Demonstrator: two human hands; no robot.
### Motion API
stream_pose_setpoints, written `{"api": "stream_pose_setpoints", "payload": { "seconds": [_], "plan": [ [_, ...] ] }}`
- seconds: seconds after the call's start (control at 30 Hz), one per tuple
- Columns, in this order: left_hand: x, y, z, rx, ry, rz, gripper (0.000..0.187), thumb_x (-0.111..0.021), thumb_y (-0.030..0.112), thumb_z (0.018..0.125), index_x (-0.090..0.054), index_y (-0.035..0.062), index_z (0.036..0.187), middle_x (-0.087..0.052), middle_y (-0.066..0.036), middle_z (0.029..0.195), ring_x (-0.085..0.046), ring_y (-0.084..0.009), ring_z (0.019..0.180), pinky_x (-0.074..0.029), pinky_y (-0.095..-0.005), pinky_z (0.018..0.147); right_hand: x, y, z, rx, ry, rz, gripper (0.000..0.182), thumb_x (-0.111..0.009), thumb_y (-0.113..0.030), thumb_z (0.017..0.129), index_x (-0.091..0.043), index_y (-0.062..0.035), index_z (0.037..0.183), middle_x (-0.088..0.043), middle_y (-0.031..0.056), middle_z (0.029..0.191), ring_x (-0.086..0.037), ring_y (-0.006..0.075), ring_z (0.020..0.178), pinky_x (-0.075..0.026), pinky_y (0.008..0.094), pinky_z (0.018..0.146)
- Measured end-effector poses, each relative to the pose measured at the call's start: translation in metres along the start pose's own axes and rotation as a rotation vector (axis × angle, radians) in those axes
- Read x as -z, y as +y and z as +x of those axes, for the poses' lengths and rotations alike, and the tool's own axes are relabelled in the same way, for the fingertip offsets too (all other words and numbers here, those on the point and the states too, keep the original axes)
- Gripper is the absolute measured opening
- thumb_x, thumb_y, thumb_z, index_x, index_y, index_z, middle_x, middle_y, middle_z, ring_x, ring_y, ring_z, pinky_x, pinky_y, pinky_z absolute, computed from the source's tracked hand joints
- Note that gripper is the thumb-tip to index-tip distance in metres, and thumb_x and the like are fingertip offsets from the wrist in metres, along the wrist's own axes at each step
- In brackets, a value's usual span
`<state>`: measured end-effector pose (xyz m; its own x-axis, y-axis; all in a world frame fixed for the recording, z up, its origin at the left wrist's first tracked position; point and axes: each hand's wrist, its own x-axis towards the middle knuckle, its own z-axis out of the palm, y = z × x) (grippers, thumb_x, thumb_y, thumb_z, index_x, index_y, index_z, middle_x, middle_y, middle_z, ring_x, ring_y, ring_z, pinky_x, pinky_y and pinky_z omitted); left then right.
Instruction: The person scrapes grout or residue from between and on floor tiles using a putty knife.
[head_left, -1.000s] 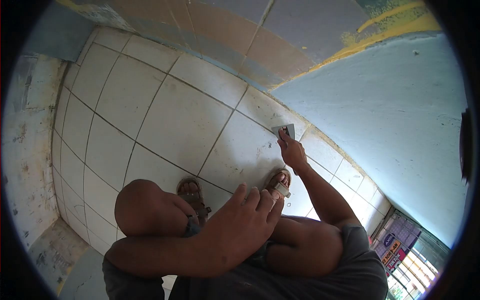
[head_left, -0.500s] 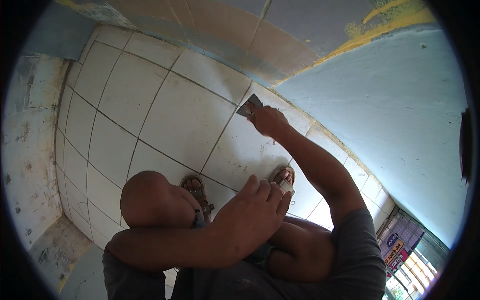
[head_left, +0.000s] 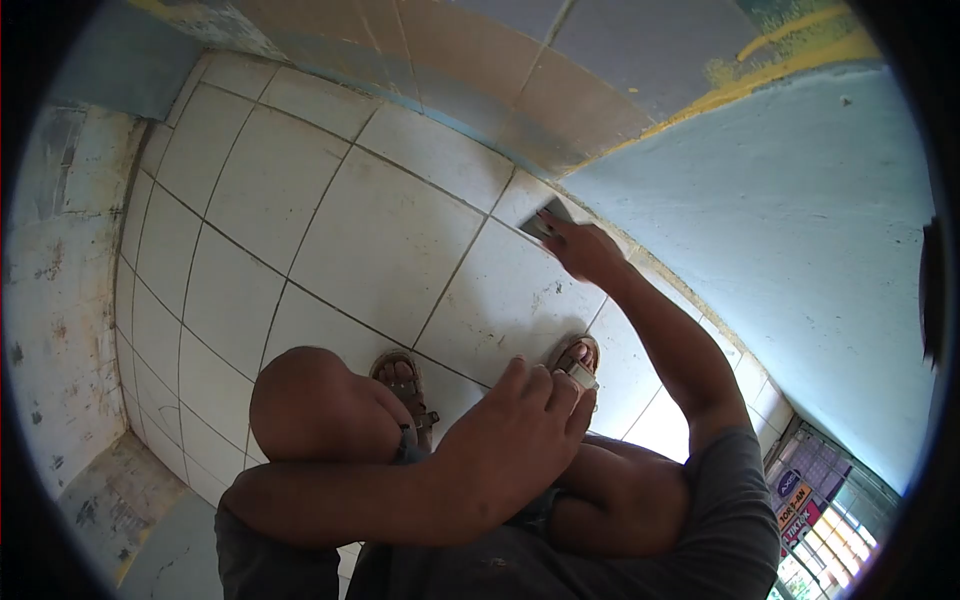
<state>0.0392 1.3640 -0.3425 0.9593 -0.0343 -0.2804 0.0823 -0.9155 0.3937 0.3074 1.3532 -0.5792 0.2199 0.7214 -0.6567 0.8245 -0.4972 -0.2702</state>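
My right hand [head_left: 588,250] is closed around a scraper [head_left: 545,222] with a flat, dark, broad blade. Its blade is at the white floor tiles [head_left: 395,235], close to the base of the light blue wall, and the handle is hidden in my fingers. Across my lap, my left hand [head_left: 515,440] has its fingers curled together over my knee. A small pale piece [head_left: 582,376] shows at those fingertips, overlapping the sandal [head_left: 577,350]; I cannot tell whether the hand holds it.
A light blue wall [head_left: 760,220] rises on the right, meeting a tiled wall [head_left: 470,60] with yellow paint at the corner. A stained white wall [head_left: 70,270] stands left. My other sandal [head_left: 398,375] is on the floor. A barred opening with signs [head_left: 800,510] is at lower right.
My right hand has moved the scraper rightward and slightly down, from beside a tile joint to nearer the blue wall. My left hand keeps its curled pose; the view has shifted slightly.
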Motion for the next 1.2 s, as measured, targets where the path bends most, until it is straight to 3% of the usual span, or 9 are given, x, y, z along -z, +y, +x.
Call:
{"api": "stream_pose_setpoints", "payload": {
  "seconds": [0.1, 0.27, 0.43, 0.57, 0.63, 0.87, 0.97, 1.07, 1.2],
  "plan": [
    [-0.011, 0.005, 0.007, -0.032, -0.005, -0.029, 0.057, -0.060, 0.020, 0.102, -0.056, 0.0017, 0.156, -0.069, -0.018, 0.137, -0.069, -0.0299, 0.124, -0.050, -0.0484, 0.116, -0.014, -0.012, 0.031, 0.023, -0.008, -0.069, 0.056, -0.061, -0.049, 0.110, -0.052, -0.0327, 0.163, -0.076, 0.0232, 0.127, -0.073, 0.0452, 0.118, -0.058, 0.0572, 0.102],
    [-0.002, -0.002, -0.008, 0.027, -0.050, 0.031, 0.056, -0.060, 0.020, 0.103, -0.056, 0.0018, 0.156, -0.070, -0.017, 0.134, -0.070, -0.0285, 0.123, -0.050, -0.0471, 0.115, -0.041, 0.028, -0.010, -0.042, -0.032, -0.013, 0.062, -0.061, -0.046, 0.110, -0.044, -0.0329, 0.168, -0.076, 0.0265, 0.124, -0.074, 0.0480, 0.116, -0.058, 0.0591, 0.100],
    [0.013, 0.000, -0.007, 0.023, 0.122, -0.062, 0.050, -0.064, 0.021, 0.102, -0.064, -0.0002, 0.147, -0.073, -0.014, 0.125, -0.069, -0.0276, 0.120, -0.049, -0.0449, 0.113, -0.034, 0.015, 0.014, -0.084, 0.051, 0.057, 0.060, -0.061, -0.045, 0.110, -0.046, -0.0287, 0.166, -0.075, 0.0286, 0.122, -0.073, 0.0502, 0.115, -0.058, 0.0606, 0.099],
    [0.014, 0.004, -0.006, -0.015, 0.149, -0.004, 0.049, -0.064, 0.020, 0.102, -0.064, 0.0010, 0.147, -0.072, -0.014, 0.125, -0.069, -0.0280, 0.120, -0.049, -0.0456, 0.114, -0.051, 0.015, 0.011, -0.108, 0.110, 0.135, 0.058, -0.061, -0.045, 0.110, -0.049, -0.0237, 0.163, -0.075, 0.0305, 0.122, -0.072, 0.0526, 0.115, -0.057, 0.0632, 0.099],
    [0.012, 0.005, -0.011, 0.011, 0.112, -0.050, 0.056, -0.059, 0.020, 0.101, -0.057, 0.0002, 0.153, -0.070, -0.016, 0.132, -0.070, -0.0271, 0.123, -0.052, -0.0475, 0.113, -0.064, 0.019, 0.008, -0.083, 0.126, 0.130, 0.059, -0.060, -0.045, 0.110, -0.047, -0.0224, 0.163, -0.076, 0.0305, 0.120, -0.072, 0.0527, 0.115, -0.057, 0.0632, 0.100],
    [0.017, 0.011, -0.010, -0.017, 0.125, -0.015, 0.055, -0.059, 0.020, 0.102, -0.057, 0.0026, 0.154, -0.070, -0.017, 0.134, -0.070, -0.0286, 0.123, -0.051, -0.0489, 0.114, -0.043, 0.002, 0.023, -0.107, 0.106, 0.101, 0.062, -0.059, -0.044, 0.110, -0.042, -0.0236, 0.167, -0.074, 0.0299, 0.128, -0.070, 0.0538, 0.119, -0.055, 0.0633, 0.103],
    [0.016, 0.008, -0.021, 0.044, 0.125, -0.039, 0.055, -0.059, 0.020, 0.102, -0.057, 0.0027, 0.154, -0.070, -0.017, 0.133, -0.070, -0.0290, 0.123, -0.051, -0.0486, 0.114, -0.059, 0.012, 0.000, -0.093, 0.073, 0.153, 0.064, -0.059, -0.045, 0.110, -0.041, -0.0259, 0.168, -0.075, 0.0315, 0.125, -0.071, 0.0536, 0.119, -0.055, 0.0625, 0.104],
    [0.013, 0.015, -0.026, 0.097, 0.140, -0.026, 0.056, -0.060, 0.020, 0.101, -0.057, 0.0010, 0.154, -0.070, -0.017, 0.134, -0.070, -0.0292, 0.124, -0.051, -0.0483, 0.114, -0.055, 0.018, 0.032, -0.056, 0.144, 0.160, 0.063, -0.060, -0.044, 0.110, -0.045, -0.0197, 0.167, -0.074, 0.0316, 0.126, -0.071, 0.0525, 0.119, -0.056, 0.0605, 0.104],
    [0.005, 0.023, -0.022, 0.020, 0.146, -0.022, 0.057, -0.060, 0.022, 0.101, -0.058, -0.0002, 0.153, -0.070, -0.017, 0.133, -0.070, -0.0292, 0.123, -0.052, -0.0480, 0.112, -0.035, -0.001, 0.032, -0.067, 0.031, 0.065, 0.062, -0.062, -0.045, 0.110, -0.047, -0.0235, 0.165, -0.074, 0.0278, 0.131, -0.072, 0.0489, 0.121, -0.056, 0.0598, 0.104]
  ]
}}
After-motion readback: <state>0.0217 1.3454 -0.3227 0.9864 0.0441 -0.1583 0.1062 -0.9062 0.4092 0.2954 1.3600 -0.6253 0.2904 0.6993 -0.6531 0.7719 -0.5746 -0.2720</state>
